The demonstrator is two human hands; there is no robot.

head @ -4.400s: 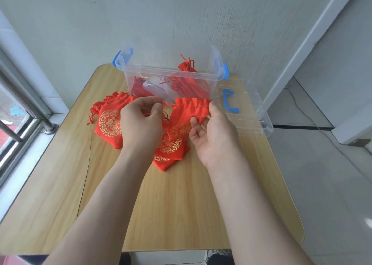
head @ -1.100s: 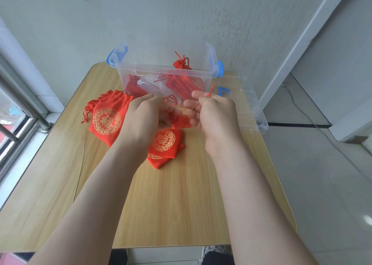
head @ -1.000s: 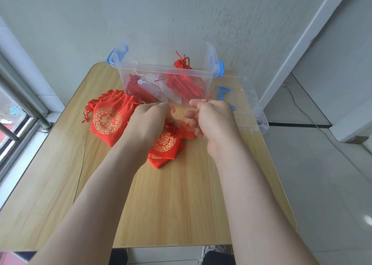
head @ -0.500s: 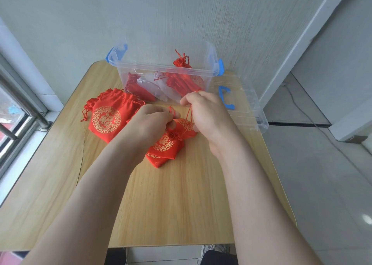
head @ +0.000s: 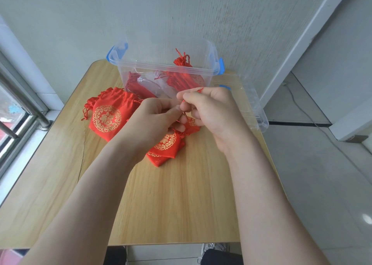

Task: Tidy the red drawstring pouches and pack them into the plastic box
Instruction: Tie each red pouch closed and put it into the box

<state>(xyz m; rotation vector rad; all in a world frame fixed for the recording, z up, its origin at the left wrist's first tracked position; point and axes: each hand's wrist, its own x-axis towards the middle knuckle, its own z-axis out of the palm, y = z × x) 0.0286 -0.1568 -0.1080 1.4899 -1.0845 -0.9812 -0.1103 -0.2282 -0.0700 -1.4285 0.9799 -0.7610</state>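
Observation:
A red pouch with gold print [head: 168, 143] lies mid-table with its neck gathered tight. My left hand [head: 153, 121] pinches the neck and cord. My right hand [head: 211, 111] pinches the red drawstring, which loops over its index finger. Beneath that pouch lies another red pouch [head: 158, 160]. A larger red pouch [head: 109, 115] lies to the left. The clear plastic box [head: 167, 69] with blue latches stands behind, holding several red pouches [head: 181, 77] and clear bags.
The box's clear lid [head: 249, 103] with a blue handle lies at the table's right side. The wooden table [head: 171, 204] ends near my body. A window rail [head: 22, 103] runs along the left; a wall stands behind the box.
The pouch's mouth has been drawn shut from flat and open. My right hand rose slightly with the cord over the last second. The camera shifted a little.

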